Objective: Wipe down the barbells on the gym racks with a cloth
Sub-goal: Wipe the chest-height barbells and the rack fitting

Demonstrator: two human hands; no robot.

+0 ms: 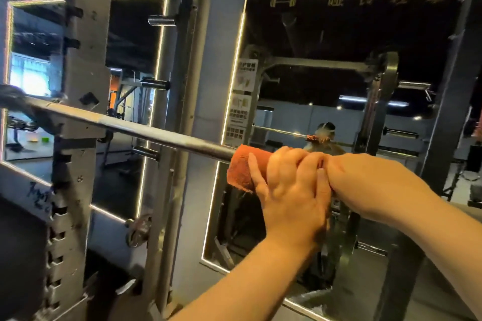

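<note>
Rack upright [83,86]: grey steel, notched and numbered, standing far left of the grip.

Barbell [130,129]: bare grey shaft, crossing the upright and running down to the right into the grip. Its right end is hidden behind the hands.

Storage pegs [156,84]: short chromed stubs on the rear posts, above and left of the grip.

Small plate [138,229]: hung low on a post, below and left of the grip.

Cloth [241,171]: orange, wrapped round the barbell. Its left edge sticks out just left of the grip and the rest lies under the fingers.

Left hand [284,180]: fingers curled over the top of the bar, thumb laid on the cloth, closed firmly round cloth and shaft together.

Right hand [365,180]: touching the left hand on its right side, fingers curled tight over the line of the barbell. Whether cloth lies beneath it cannot be told.

Mirror [326,34]: edged with a light strip, behind and above the grip. It reflects the orange cloth on the bar.
</note>
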